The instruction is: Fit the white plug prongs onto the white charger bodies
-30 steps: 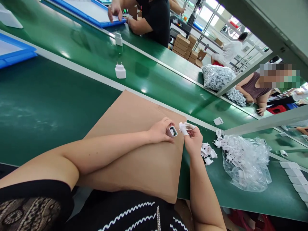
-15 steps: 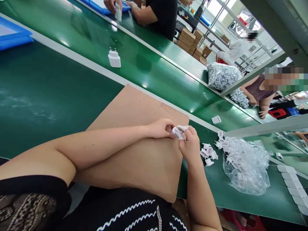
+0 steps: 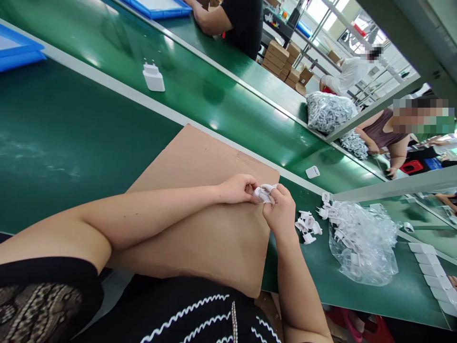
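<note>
Head view shows the person seated at a green table [image 3: 71, 143], with both forearms over a sheet of cardboard [image 3: 200, 162]. The left hand [image 3: 237, 188] and the right hand [image 3: 282, 214] meet at the far edge of the sheet. Between them is a small white part [image 3: 262, 194]. Both hands are closed on it: the left fingers are curled around its near end, and the right thumb and forefinger pinch the other end. The part is held just above the cardboard, and the fingers cover most of it. It may be two pieces pressed together, but I cannot tell this from where I look.

At three o'clock from the right hand, just beside it, some loose plugs [image 3: 307, 224] lie on the green surface. Further in the same direction is a clear bag [image 3: 364, 238] with more of them inside, open and crumpled. At four o'clock, near the edge of the view, white blocks [image 3: 428, 264] lie in a row.

At one o'clock from the hands, a single white cap [image 3: 312, 172] lies on the belt [image 3: 214, 95], apart from all other things. At eleven o'clock, well apart, a charger [image 3: 153, 78] stands on the same belt with its two pins up. A blue tray [image 3: 17, 50] is at ten o'clock, at the left edge.

Across the belt, at twelve o'clock, a co-worker in a black shirt [image 3: 243, 19] leans over a second blue tray [image 3: 157, 7]. Cartons [image 3: 282, 59] are stacked behind this person.
</note>
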A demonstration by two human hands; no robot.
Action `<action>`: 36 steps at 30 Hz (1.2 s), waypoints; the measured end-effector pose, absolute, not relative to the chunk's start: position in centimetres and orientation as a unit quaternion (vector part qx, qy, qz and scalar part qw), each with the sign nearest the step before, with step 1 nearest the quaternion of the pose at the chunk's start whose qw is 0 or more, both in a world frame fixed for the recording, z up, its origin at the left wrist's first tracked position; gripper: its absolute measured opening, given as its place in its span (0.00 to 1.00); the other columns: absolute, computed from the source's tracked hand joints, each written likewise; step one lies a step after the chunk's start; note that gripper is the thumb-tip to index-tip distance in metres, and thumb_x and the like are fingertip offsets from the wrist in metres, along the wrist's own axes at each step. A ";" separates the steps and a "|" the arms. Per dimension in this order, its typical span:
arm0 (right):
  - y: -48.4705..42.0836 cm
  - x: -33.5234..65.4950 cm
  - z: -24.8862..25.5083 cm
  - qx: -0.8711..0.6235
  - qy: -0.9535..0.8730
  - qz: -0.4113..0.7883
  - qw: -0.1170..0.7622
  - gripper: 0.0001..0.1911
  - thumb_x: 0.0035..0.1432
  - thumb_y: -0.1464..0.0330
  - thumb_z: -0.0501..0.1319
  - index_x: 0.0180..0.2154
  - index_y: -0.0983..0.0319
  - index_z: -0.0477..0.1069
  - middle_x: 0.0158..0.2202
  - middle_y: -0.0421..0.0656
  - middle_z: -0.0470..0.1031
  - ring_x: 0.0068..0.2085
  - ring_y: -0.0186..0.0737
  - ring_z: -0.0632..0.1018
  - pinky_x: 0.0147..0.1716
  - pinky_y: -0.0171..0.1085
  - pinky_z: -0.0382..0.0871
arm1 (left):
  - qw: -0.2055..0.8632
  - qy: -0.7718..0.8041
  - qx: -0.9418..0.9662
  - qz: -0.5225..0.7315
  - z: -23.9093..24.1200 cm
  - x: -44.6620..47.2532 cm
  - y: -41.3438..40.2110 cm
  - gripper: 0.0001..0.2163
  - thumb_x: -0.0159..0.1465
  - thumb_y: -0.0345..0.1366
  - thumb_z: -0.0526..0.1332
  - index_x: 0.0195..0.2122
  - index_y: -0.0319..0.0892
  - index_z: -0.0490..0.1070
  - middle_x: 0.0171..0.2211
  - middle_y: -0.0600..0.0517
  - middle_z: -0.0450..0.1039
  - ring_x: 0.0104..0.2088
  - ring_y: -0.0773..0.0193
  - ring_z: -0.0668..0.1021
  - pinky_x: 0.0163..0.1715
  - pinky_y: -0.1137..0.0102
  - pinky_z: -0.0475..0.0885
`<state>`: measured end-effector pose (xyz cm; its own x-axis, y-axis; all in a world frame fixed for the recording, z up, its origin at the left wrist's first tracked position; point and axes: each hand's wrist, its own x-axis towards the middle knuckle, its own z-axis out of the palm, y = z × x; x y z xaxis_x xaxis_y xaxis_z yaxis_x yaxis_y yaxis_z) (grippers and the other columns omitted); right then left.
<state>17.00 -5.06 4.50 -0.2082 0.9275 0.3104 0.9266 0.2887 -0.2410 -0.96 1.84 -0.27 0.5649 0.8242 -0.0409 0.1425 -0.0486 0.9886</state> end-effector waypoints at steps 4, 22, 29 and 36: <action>-5.1 16.6 5.1 -0.590 -0.788 -0.034 0.171 0.11 0.46 0.80 0.56 0.26 0.57 0.67 0.29 0.43 0.65 0.33 0.43 0.68 0.31 0.39 0.59 | 0.569 0.362 0.673 0.304 -0.3 -1.0 1.6 0.17 0.49 0.46 0.76 0.34 0.42 0.78 0.26 0.55 0.69 0.27 0.65 0.70 0.27 0.70 0.64; -4.8 16.6 5.3 -0.642 -0.732 0.103 0.207 0.18 0.48 0.79 0.59 0.39 0.57 0.79 0.36 0.41 0.77 0.36 0.41 0.77 0.34 0.37 0.65 | 0.546 0.368 0.697 0.283 -0.8 -1.0 0.8 0.22 0.51 0.51 0.74 0.39 0.41 0.77 0.26 0.56 0.69 0.27 0.65 0.69 0.28 0.70 0.65; -5.3 24.4 4.4 -0.717 -0.641 0.034 0.273 0.22 0.60 0.65 0.65 0.56 0.57 0.75 0.53 0.53 0.78 0.52 0.54 0.78 0.52 0.51 0.71 | 0.498 0.422 0.695 0.302 -0.6 -0.8 4.5 0.24 0.52 0.52 0.73 0.44 0.42 0.77 0.35 0.50 0.79 0.35 0.60 0.77 0.37 0.68 0.71; -5.4 30.9 4.3 -0.874 -0.478 0.082 0.035 0.19 0.54 0.74 0.66 0.49 0.60 0.80 0.51 0.54 0.76 0.43 0.51 0.81 0.41 0.45 0.72 | 0.267 0.632 0.641 0.345 0.3 -4.1 16.0 0.16 0.57 0.43 0.71 0.42 0.42 0.75 0.44 0.48 0.80 0.42 0.55 0.80 0.45 0.66 0.72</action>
